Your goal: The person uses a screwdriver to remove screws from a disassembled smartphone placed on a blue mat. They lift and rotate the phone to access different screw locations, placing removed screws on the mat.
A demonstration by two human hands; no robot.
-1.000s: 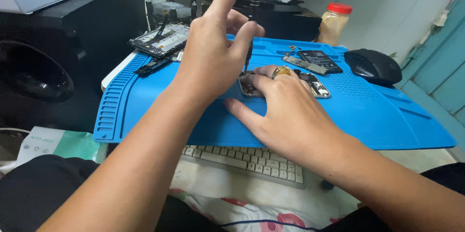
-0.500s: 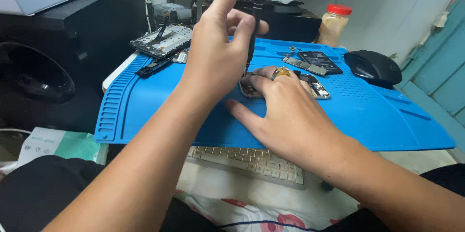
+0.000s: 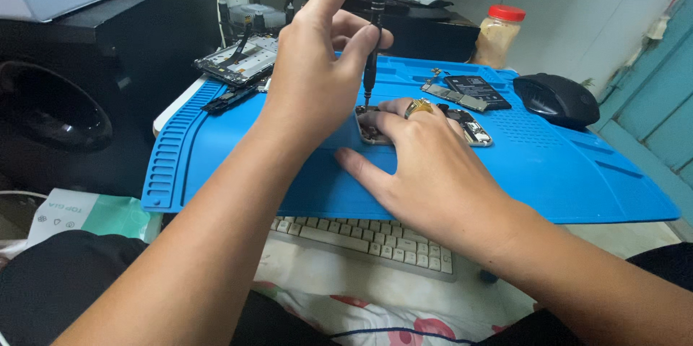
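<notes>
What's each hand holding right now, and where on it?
Left hand pinches the screwdriver by its upper handle, index finger on the cap. Right hand presses down on the opened phone.

Left hand [image 3: 317, 71] holds screwdriver [image 3: 372, 50] on, seemingly, opened phone [image 3: 426, 126]

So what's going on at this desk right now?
A person is working on an opened phone lying on a blue mat. The left hand holds a slim dark screwdriver upright, tip down on the phone's near end. The right hand, with a gold ring, presses the phone flat. Loose phone parts and a black mouse lie further back; a keyboard pokes out under the mat.
</notes>
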